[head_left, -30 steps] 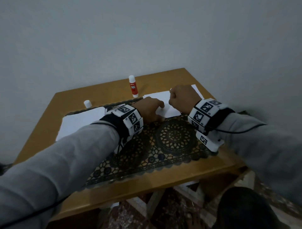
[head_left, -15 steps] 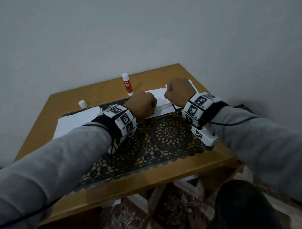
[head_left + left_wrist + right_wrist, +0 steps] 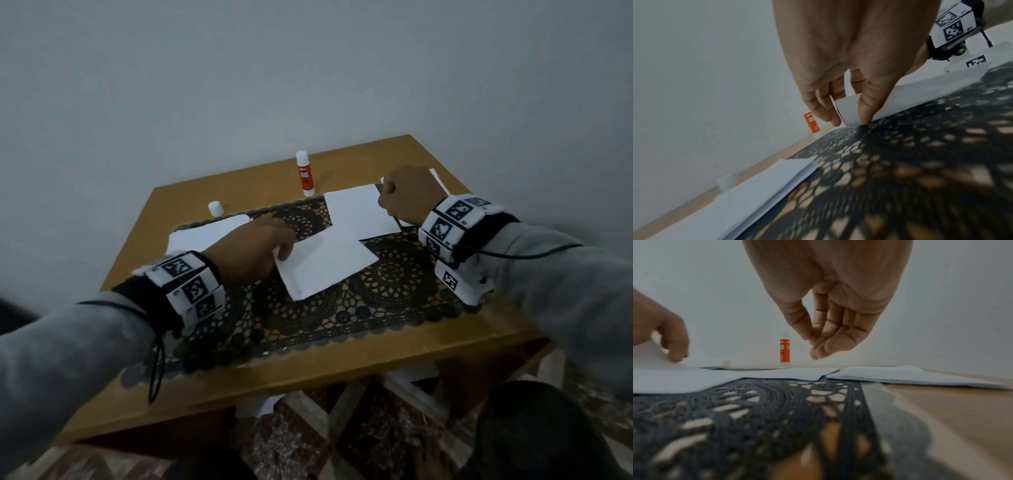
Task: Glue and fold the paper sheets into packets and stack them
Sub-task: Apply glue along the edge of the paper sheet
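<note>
The left hand [image 3: 251, 251] pinches a folded white paper packet [image 3: 325, 265] over the black lace mat [image 3: 387, 291]. The right hand [image 3: 409, 197], fingers loosely curled and empty, hovers near the mat's far right corner.

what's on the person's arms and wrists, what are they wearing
Both arms are in grey long sleeves. Each wrist carries a black strap ringed with white blocks printed with black square tag markers: left wrist band, right wrist band. A white camera unit with its own marker hangs under the right band. Thin black cables run back along both sleeves. The hands are bare.

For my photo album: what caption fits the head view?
Left hand pinches a folded paper packet over the lace mat; glue stick stands behind.
</note>
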Action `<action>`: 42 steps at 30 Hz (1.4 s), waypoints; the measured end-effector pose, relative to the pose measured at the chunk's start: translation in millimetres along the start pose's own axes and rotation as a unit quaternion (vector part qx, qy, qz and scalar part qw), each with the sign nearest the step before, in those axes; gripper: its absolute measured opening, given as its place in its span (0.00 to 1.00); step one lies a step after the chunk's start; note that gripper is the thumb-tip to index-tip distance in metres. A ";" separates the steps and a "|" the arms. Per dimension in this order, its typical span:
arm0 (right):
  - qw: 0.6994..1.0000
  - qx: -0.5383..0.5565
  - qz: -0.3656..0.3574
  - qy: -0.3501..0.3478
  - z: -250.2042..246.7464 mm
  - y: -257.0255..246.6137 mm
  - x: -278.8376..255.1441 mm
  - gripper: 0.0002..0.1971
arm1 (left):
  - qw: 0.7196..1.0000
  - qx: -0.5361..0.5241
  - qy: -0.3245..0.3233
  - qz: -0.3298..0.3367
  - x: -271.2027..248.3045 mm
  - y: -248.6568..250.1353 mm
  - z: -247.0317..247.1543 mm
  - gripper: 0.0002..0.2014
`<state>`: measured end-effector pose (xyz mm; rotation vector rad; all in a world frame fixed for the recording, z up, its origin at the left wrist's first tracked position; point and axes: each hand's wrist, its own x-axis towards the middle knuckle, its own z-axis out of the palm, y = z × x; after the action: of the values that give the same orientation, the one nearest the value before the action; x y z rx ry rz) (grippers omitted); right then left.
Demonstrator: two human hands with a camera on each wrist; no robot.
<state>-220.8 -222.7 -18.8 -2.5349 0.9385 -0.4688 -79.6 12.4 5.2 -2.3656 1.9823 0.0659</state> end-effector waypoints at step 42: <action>0.952 0.054 -0.199 -0.225 36.5 -133.4 -3.1 0.11 | 0.989 0.006 -0.141 -0.033 -89.9 22.7 28.1 0.33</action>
<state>-135.0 -118.7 11.9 -2.5649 0.2294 -0.0363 -117.6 98.6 -17.1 -2.2631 1.7678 0.3630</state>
